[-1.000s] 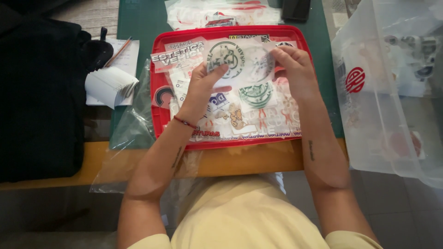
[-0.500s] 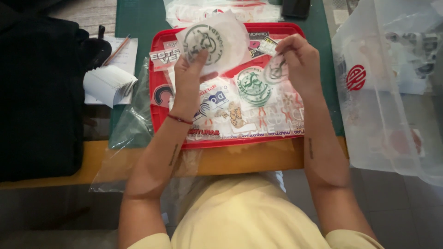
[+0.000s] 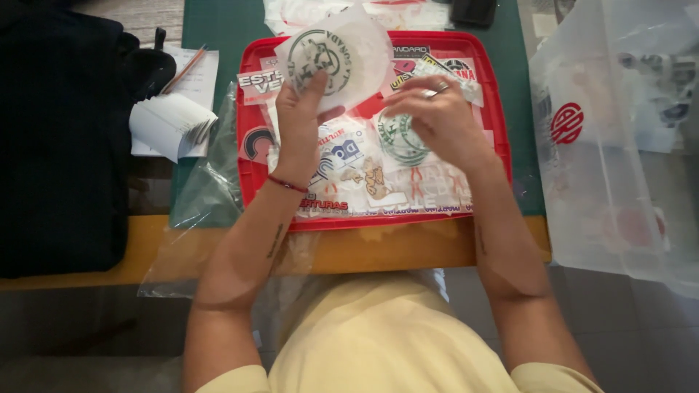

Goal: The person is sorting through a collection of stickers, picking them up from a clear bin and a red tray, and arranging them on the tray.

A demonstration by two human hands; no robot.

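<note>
Left grip: left hand (image 3: 302,120) closed on a round white sticker sheet with a dark green circular emblem (image 3: 331,54), thumb on the face, fingers behind, lifted clear above the far left part of the tray.
Right grip: right hand (image 3: 440,116) curled palm down over the pile, fingertips drawn together near a second round green-and-white sticker (image 3: 399,140); cannot tell whether anything is actually pinched, fingertips hidden from this angle.
Tray: shallow red plastic tray (image 3: 502,156) lying on a green cutting mat (image 3: 218,29), filled with a loose overlapping layer of printed stickers and decals (image 3: 364,182).
Surface: yellow-edged surface (image 3: 408,247) under the mat, tray near its front edge.
Left side: clear crumpled plastic bag (image 3: 211,193) just beside the tray; white folded paper notepad (image 3: 171,124) and black fabric bag (image 3: 62,138) further out.
Right side: large translucent plastic bag with a red round logo (image 3: 582,145), near the tray.
Step in hand: by the look of it, sorting, one sheet picked out and held up, the other hand working at the pile.
Next move calls for: probably a place for the lifted sheet well apart from the pile, and a clean pinch on one edge only, since the sheets overlap.
</note>
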